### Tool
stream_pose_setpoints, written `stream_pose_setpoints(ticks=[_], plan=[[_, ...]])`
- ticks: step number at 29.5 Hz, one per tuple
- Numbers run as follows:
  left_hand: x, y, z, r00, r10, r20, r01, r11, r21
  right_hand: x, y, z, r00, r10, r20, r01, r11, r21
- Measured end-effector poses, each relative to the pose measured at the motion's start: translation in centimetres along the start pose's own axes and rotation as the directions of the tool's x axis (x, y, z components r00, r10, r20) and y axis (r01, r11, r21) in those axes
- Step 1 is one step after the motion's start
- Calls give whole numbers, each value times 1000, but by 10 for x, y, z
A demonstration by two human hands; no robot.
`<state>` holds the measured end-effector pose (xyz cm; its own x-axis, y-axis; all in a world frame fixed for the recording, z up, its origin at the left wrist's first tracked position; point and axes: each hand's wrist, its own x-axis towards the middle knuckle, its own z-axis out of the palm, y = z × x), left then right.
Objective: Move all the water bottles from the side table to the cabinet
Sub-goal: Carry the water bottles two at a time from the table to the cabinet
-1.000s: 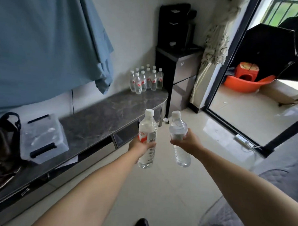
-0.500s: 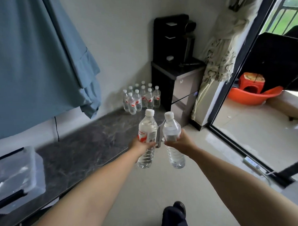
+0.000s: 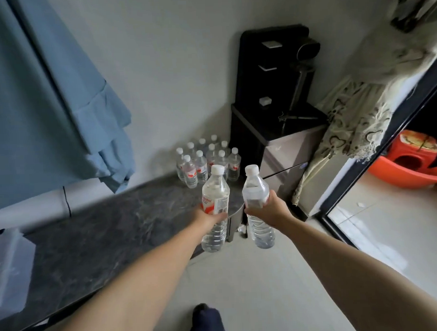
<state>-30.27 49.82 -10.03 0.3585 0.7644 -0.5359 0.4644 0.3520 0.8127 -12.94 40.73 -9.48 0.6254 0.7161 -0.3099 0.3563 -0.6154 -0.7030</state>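
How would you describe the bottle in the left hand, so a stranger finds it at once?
Start at the long dark marble cabinet top. Above its right end, two hands hold clear plastic bottles. The left hand grips the one showing a red-and-white label; the right-hand bottle shows none.

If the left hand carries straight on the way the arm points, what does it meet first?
Probably the cluster of bottles standing at the far end of the cabinet top, with the left hand and its bottle passing over bare marble first; depth is uncertain.

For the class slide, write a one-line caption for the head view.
Each hand, left hand and right hand, carries one water bottle toward the bottle cluster on the dark marble cabinet top.
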Motion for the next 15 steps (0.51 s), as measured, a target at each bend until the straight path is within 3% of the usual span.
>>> stream_pose_setpoints(ticks=[7, 15], plan=[[102, 33, 4, 996, -90, -25, 90, 996, 1, 118, -18, 14, 993, 6, 115, -4, 1000, -23], [222, 54, -17, 986, -137, -97, 139, 990, 7, 232, -49, 54, 991, 76, 108, -84, 993, 80]])
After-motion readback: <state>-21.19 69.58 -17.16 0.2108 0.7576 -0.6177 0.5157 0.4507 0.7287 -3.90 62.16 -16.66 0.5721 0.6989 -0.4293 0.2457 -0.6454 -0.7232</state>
